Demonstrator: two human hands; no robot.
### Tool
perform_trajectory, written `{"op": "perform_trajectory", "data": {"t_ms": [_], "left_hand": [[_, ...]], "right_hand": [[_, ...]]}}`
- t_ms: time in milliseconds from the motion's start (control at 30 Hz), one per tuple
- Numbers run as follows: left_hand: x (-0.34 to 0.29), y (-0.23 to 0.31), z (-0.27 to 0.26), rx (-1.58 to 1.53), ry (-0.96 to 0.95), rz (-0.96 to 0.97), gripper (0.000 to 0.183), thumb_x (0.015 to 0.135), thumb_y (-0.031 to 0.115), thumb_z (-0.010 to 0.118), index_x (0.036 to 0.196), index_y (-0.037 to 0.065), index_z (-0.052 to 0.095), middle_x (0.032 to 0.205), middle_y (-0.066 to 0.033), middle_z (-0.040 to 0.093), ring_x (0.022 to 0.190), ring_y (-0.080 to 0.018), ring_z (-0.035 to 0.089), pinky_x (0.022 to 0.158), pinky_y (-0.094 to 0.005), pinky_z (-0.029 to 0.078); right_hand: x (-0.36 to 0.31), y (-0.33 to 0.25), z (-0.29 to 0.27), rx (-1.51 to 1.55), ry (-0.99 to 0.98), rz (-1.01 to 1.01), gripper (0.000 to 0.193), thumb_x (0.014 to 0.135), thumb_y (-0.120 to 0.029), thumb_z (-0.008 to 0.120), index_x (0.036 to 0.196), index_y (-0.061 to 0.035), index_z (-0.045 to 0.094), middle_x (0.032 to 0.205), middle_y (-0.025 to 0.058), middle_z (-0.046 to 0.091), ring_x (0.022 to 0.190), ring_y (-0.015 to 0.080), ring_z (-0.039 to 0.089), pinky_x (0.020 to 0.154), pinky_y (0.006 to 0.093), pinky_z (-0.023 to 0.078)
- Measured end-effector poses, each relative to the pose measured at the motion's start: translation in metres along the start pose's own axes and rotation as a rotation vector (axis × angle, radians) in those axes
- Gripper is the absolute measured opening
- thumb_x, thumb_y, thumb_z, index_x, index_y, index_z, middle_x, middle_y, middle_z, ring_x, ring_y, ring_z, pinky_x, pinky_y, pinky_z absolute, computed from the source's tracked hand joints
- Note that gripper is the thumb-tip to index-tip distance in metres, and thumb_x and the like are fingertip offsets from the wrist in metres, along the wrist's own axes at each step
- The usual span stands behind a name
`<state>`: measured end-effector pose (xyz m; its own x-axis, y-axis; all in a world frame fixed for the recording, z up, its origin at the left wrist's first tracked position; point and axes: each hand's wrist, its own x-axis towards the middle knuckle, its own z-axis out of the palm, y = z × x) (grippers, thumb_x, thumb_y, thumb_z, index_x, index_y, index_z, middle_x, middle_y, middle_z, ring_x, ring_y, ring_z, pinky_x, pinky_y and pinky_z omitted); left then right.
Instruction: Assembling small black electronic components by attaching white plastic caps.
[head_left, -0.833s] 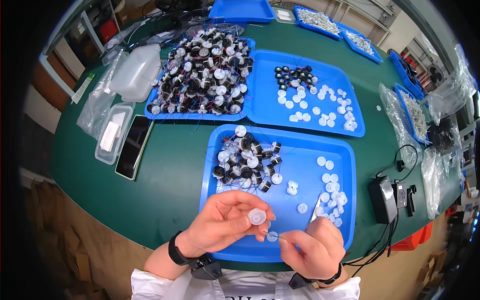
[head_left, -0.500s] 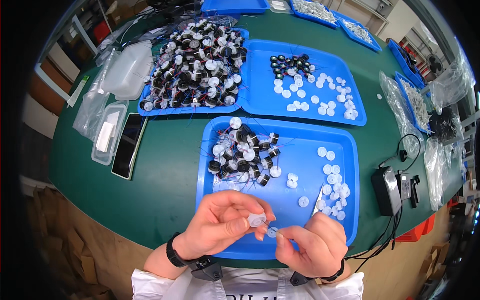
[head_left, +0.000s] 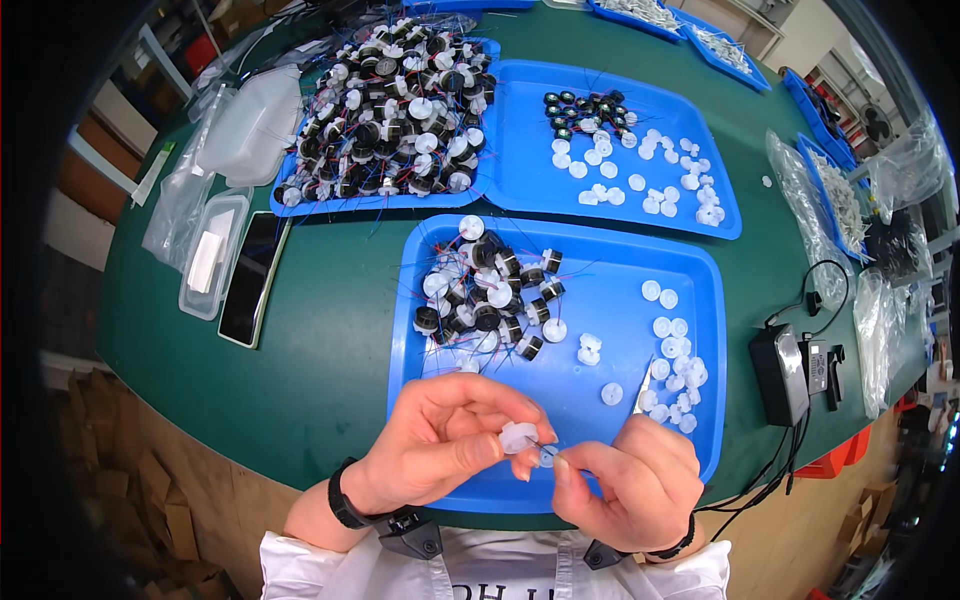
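My left hand (head_left: 455,435) pinches a small round white plastic part (head_left: 517,437) between thumb and fingers. Thin dark wire (head_left: 541,447) runs from that part to the fingertips of my right hand (head_left: 635,485), which is closed on its end. Both hands are above the near edge of a blue tray (head_left: 560,240). A silver pointed tool (head_left: 643,388) sticks out behind my right hand; whether it is held or lies in the tray, I cannot tell. A loose white disc (head_left: 548,456) shows between the hands.
In the near tray are a heap of black-and-white wired parts (head_left: 487,317) and loose white discs (head_left: 672,347). A second blue tray (head_left: 660,110) and a heaped tray (head_left: 385,207) stand behind. A phone (head_left: 254,280) is left; a black adapter (head_left: 777,372) with cables is right.
The white part has tilted slightly in my left fingers, and the wire between the hands shows a little more. Both hands keep nearly the same pose; the whole view has shifted slightly.
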<state>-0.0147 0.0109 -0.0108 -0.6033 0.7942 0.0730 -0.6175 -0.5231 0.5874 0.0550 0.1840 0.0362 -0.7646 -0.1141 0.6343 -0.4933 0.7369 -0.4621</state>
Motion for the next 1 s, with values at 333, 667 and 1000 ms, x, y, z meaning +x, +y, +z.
{"op": "perform_trajectory", "data": {"t_ms": [333,667,1000], "left_hand": [[0.0029,-0.0020,0.0095,0.055,0.146,0.006,0.023,0.081,0.003,0.062,0.102,-0.004,0.054,0.097,-0.0215,0.054,0.075,-0.0230,0.059,0.065,-0.0302,0.051],[0.0027,-0.0015,0.0076,0.065,0.135,-0.045,0.026,0.082,0.008,0.063,0.102,-0.006,0.054,0.092,-0.0201,0.055,0.070,-0.0211,0.057,0.060,-0.0289,0.048],[0.0012,-0.0010,0.0064,-0.008,0.119,-0.089,0.029,0.082,0.010,0.063,0.103,-0.008,0.053,0.094,-0.0194,0.055,0.070,-0.0211,0.057,0.059,-0.0285,0.048]], "right_hand": [[-0.0015,-0.0014,0.0006,-0.072,0.013,-0.005,0.014,0.063,0.000,0.067,0.074,0.0002,0.059,0.054,0.0006,0.041,0.041,0.0130,0.039,0.035,0.0242,0.030],[-0.0008,-0.0011,0.0040,-0.105,0.031,-0.053,0.012,0.064,0.001,0.066,0.075,0.0021,0.059,0.053,0.0006,0.040,0.041,0.0125,0.039,0.035,0.0236,0.029],[-0.0005,-0.0023,0.0044,-0.099,0.023,-0.062,0.013,0.064,0.003,0.066,0.075,0.0039,0.060,0.054,0.0012,0.042,0.040,0.0122,0.038,0.034,0.0234,0.029]]}}
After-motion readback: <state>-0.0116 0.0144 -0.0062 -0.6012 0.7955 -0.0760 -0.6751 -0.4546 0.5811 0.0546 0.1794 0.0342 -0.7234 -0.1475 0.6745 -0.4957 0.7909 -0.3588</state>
